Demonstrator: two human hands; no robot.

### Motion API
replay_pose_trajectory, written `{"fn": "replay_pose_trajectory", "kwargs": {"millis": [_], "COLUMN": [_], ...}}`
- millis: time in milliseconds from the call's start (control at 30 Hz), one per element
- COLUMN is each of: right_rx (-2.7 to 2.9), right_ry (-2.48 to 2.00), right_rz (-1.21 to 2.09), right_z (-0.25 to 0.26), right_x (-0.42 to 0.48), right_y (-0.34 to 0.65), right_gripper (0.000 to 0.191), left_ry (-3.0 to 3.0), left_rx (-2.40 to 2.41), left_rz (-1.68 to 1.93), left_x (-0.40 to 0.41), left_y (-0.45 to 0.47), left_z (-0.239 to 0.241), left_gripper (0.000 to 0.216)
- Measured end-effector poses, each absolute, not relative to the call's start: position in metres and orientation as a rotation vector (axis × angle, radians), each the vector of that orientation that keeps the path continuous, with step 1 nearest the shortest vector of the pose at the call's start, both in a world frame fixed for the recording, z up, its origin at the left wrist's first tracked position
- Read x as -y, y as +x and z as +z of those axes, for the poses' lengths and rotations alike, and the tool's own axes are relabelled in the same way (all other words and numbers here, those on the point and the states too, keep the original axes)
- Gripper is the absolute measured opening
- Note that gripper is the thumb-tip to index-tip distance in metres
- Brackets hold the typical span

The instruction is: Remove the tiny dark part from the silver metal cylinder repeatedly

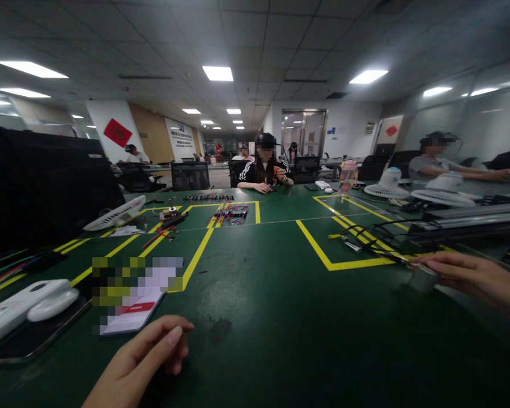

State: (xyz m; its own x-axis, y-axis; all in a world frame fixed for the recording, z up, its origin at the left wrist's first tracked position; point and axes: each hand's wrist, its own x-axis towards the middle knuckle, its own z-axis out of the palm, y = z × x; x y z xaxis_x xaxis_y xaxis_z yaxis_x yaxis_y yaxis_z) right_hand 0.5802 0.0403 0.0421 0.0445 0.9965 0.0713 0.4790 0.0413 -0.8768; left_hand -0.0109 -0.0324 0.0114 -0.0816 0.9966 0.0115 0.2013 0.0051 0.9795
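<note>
My right hand is at the right side of the green table, its fingers pinching the upper part of a small grey metal cylinder. Black cables lie just beyond it, and one thin end comes close to the fingertips. Whether that cable joins the cylinder cannot be made out. Over the near left of the table, my left hand is loosely curled, thumb resting along the index finger, with nothing visible in it. A white card or booklet with a red patch, partly pixelated, lies just beyond that hand.
White devices rest on a dark slab at left, near a black box. Wired boards and a small motor-like part lie farther back. Metal bars and white fans stand right. A person sits opposite.
</note>
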Motion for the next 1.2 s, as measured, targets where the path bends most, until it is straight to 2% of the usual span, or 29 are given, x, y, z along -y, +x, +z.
{"fn": "replay_pose_trajectory", "kwargs": {"millis": [100,267,400,500,800,1067,1200], "right_rx": [1.386,1.355,1.46,1.536,2.012,2.166,2.127], "right_ry": [-1.507,-1.804,-1.993,-1.844,-0.883,-0.893,-0.912], "right_rz": [0.91,0.406,0.122,-0.024,0.426,0.576,0.763], "right_z": [0.031,0.01,0.005,0.008,0.002,0.014,0.015], "right_x": [-0.038,-0.027,-0.027,-0.032,-0.044,-0.041,-0.045], "right_y": [0.58,0.583,0.572,0.53,0.313,0.281,0.283], "right_gripper": [0.034,0.057,0.057,0.056,0.038,0.038,0.059], "left_ry": [1.353,1.351,1.323,1.335,1.324,1.452,1.727], "left_rx": [-1.406,-1.411,-1.443,-1.45,-1.46,-1.423,-1.496], "left_rz": [1.134,1.15,1.185,1.172,1.183,0.993,0.727], "left_x": [0.032,0.033,0.033,0.033,0.035,0.03,0.028], "left_y": [-0.014,-0.012,-0.005,-0.002,-0.001,-0.004,0.017], "left_z": [0.011,0.016,0.02,0.023,0.022,0.025,0.033], "left_gripper": [0.028,0.026,0.023,0.021,0.023,0.027,0.023]}}
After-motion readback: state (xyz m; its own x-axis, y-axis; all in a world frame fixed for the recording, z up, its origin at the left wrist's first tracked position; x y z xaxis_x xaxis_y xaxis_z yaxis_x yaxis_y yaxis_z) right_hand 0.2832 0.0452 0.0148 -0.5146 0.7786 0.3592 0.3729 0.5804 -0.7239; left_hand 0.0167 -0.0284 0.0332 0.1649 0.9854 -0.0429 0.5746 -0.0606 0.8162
